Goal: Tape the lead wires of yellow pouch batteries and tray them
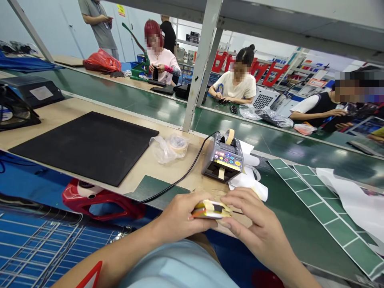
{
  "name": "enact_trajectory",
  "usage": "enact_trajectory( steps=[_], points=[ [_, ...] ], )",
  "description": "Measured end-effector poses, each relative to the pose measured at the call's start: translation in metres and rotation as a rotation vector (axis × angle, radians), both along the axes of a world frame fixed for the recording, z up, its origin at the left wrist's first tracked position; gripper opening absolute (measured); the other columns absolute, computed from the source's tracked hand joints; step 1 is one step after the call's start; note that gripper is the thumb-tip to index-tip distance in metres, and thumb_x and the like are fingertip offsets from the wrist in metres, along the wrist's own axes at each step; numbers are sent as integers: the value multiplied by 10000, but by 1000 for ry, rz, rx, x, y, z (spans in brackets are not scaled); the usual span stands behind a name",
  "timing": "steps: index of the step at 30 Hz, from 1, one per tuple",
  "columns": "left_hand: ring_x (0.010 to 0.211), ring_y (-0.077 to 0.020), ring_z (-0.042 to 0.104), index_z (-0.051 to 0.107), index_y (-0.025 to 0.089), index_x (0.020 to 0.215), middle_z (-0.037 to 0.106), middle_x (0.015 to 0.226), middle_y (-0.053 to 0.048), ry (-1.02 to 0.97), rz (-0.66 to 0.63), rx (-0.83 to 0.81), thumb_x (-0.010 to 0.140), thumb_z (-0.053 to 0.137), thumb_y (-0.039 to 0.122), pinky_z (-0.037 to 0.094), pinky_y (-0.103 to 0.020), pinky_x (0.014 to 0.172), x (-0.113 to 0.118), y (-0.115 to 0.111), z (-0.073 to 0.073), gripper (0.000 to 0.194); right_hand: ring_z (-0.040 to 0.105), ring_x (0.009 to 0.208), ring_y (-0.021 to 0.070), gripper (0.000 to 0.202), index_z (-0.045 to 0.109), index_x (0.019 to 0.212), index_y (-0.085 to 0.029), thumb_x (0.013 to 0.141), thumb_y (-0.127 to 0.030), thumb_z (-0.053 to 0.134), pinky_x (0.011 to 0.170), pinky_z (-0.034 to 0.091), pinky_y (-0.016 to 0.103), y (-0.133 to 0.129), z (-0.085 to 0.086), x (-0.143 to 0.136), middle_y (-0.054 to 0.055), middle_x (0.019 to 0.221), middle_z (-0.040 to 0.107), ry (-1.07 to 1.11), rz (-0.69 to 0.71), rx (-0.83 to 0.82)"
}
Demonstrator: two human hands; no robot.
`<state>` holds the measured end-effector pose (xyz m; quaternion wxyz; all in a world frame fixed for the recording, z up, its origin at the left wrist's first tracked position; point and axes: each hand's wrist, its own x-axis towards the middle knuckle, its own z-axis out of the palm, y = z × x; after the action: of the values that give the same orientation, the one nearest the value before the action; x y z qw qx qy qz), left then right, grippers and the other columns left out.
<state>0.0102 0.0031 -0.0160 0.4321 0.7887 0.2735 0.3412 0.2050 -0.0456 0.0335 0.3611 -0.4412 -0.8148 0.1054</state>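
Observation:
Close to my body, my left hand (187, 214) grips a small yellow and white packet (210, 209) between thumb and fingers. Tape strips and a dark part show on the packet. My right hand (250, 214) is at the packet's right end, its thumb and fingertips round the tape-coloured edge; whether it pinches anything is too small to tell. Just beyond my hands stands a grey tape dispenser (223, 158) with a roll of tape (230, 137) on top and a short strip (221, 173) sticking out of its front.
A black mat (90, 146) and a clear plastic bag (171, 148) lie left of the dispenser. Green label sheets (318, 204) and white backing paper (252, 182) lie to the right. A metal post (199, 72) rises ahead. Several people work across the green belt (144, 102).

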Motion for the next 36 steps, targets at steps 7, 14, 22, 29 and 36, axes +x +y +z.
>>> enact_trajectory(
  steps=[7,14,22,29,36],
  points=[
    [685,-110,505,580,188,987,575,768,54,-31,33,-325,715,727,284,400,-191,644,-2,-4,4,324,564,853,174,230,634,989,-146,801,-31,570,789,488,343,7,5,5,67,891,637,-106,48,151],
    [696,-125,488,576,176,964,552,791,36,-11,29,-414,701,727,284,397,-213,657,-2,-5,2,322,553,916,229,179,631,978,-89,829,-40,546,795,480,385,7,9,3,106,917,675,-374,68,351],
    [653,-97,437,552,155,832,478,755,40,-126,31,-566,674,735,233,375,-182,592,5,-9,4,254,542,994,257,260,590,1067,-60,809,-79,563,838,472,420,-2,3,-1,128,995,663,-397,98,308],
    [694,-111,498,582,163,883,546,795,33,-112,17,-472,671,747,233,407,-187,637,7,-12,-5,277,589,873,205,164,591,1008,-163,851,-148,548,774,506,361,1,-13,9,72,887,662,-170,113,162],
    [738,-144,574,608,176,902,646,820,13,70,-13,-161,738,712,235,423,-221,701,1,2,12,203,576,981,211,371,505,1220,-162,857,-194,579,857,485,352,-12,-24,12,105,1027,633,34,-90,197]
  ],
)
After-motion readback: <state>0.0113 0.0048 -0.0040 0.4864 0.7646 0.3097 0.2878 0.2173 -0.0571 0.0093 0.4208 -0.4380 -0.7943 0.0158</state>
